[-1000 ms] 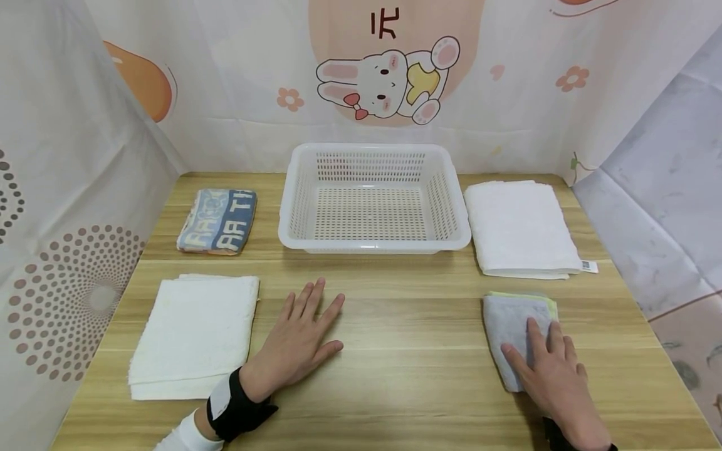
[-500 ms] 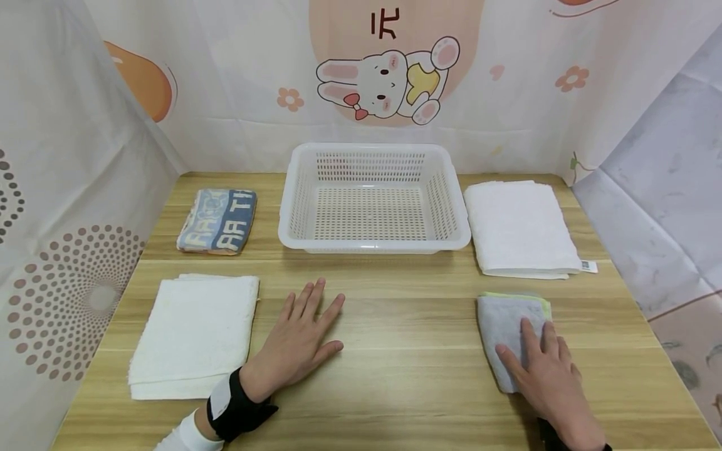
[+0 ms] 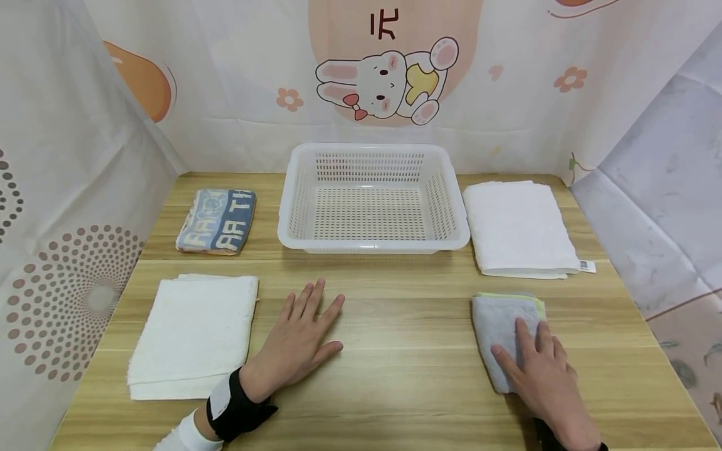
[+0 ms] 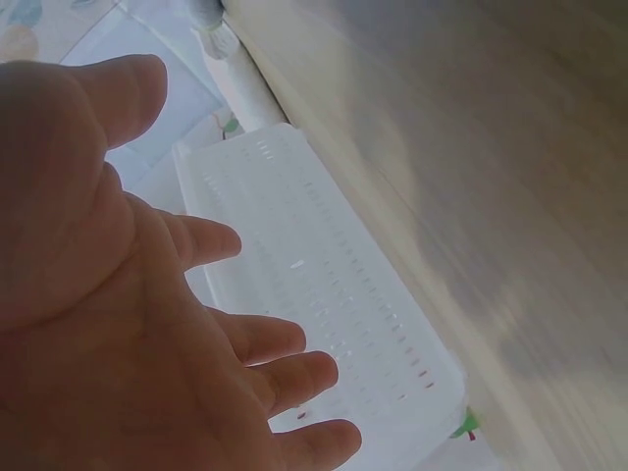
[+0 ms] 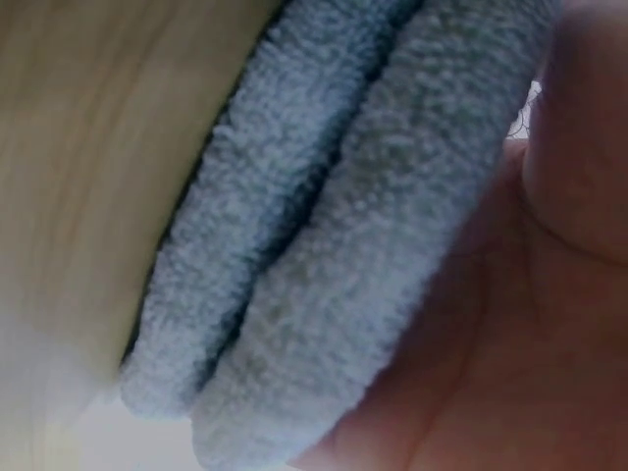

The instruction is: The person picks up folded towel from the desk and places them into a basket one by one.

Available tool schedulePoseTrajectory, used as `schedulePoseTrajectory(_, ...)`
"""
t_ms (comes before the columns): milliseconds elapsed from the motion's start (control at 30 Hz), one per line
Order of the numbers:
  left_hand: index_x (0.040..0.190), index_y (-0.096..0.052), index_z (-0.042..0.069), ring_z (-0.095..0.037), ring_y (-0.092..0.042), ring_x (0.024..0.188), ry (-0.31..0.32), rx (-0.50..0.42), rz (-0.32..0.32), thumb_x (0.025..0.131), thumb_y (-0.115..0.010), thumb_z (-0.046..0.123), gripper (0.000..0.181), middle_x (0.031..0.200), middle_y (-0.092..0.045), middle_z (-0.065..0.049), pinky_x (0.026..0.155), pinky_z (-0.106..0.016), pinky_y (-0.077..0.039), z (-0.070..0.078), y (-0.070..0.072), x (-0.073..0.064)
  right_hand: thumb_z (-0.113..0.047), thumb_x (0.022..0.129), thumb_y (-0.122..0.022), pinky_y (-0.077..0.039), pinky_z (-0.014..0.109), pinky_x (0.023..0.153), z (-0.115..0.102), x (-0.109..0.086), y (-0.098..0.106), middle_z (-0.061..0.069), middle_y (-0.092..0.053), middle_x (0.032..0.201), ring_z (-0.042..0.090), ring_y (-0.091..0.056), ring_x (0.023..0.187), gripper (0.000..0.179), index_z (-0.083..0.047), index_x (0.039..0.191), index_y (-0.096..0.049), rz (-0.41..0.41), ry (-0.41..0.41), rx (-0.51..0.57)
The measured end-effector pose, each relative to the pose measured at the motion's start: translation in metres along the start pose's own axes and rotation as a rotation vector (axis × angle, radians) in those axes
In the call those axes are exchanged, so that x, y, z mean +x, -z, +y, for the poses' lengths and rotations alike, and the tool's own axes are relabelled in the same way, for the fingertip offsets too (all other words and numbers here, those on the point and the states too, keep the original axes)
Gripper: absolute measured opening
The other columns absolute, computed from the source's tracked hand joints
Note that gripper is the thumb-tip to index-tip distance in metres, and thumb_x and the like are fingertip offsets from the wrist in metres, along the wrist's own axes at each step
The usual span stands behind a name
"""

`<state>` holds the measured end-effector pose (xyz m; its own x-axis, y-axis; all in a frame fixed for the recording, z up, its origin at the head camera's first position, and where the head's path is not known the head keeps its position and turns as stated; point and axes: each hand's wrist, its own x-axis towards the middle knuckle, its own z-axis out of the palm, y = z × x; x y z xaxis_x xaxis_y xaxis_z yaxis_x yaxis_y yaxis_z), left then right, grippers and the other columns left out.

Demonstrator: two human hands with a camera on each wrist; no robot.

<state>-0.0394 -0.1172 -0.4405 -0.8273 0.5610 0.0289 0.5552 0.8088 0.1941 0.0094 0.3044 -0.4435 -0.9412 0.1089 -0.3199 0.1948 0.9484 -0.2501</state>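
A folded grey towel (image 3: 496,322) with yellow-green edging lies at the right of the wooden table. My right hand (image 3: 544,382) rests on its near right part, fingers spread and fairly straight on top. In the right wrist view two thick, fluffy folds of the towel (image 5: 339,245) show beside the palm; the fingertips are hidden there. My left hand (image 3: 296,344) lies palm down on the bare wood, fingers spread, holding nothing. Close to its left is a folded white towel (image 3: 194,332). Beyond the left fingers, in the left wrist view, stands the white basket (image 4: 314,255).
The white perforated basket (image 3: 375,245) stands at the back middle, with nothing in it. A folded white towel (image 3: 519,228) with a tag lies against its right side. A small folded blue patterned towel (image 3: 217,220) sits back left. A printed curtain (image 3: 242,88) closes off the back.
The grey towel has slid a little to the left across the table, with my right hand on it. My left hand and the other towels stay where they were.
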Motion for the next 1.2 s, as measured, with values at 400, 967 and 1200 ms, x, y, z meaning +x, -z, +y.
schedulePoseTrajectory(400, 0.156, -0.033, 0.015, -0.044, -0.023, 0.147, -0.012, -0.005, -0.012, 0.098, -0.055, 0.052, 0.072, 0.160, -0.019, -0.028, 0.113, -0.063, -0.023, -0.0012, 0.0004, 0.0005, -0.070, 0.097, -0.033, -0.027, 0.082, 0.089, -0.0048, -0.0001, 0.0011, 0.047, -0.004, 0.150, 0.067, -0.016, 0.129, 0.096, 0.006, 0.155, -0.017, -0.034, -0.011, 0.001)
schedulePoseTrajectory(967, 0.158, -0.029, 0.017, -0.043, -0.020, 0.148, 0.001, -0.026, -0.067, 0.099, -0.051, 0.053, 0.073, 0.162, -0.014, -0.026, 0.115, -0.062, -0.020, -0.0018, 0.0016, 0.0000, -0.075, 0.094, -0.030, -0.027, 0.082, 0.090, -0.0087, 0.0006, 0.0028, 0.047, -0.003, 0.150, 0.067, -0.017, 0.129, 0.102, 0.005, 0.155, -0.016, -0.091, -0.051, -0.022)
schedulePoseTrajectory(1200, 0.158, -0.030, 0.017, -0.044, -0.020, 0.148, 0.012, -0.031, -0.055, 0.098, -0.053, 0.053, 0.073, 0.162, -0.015, -0.027, 0.115, -0.062, -0.020, -0.0022, 0.0012, -0.0014, -0.073, 0.096, -0.032, -0.028, 0.081, 0.090, -0.0102, 0.0010, 0.0033, 0.047, -0.005, 0.150, 0.066, -0.018, 0.129, 0.099, 0.005, 0.154, -0.019, -0.057, -0.026, -0.035)
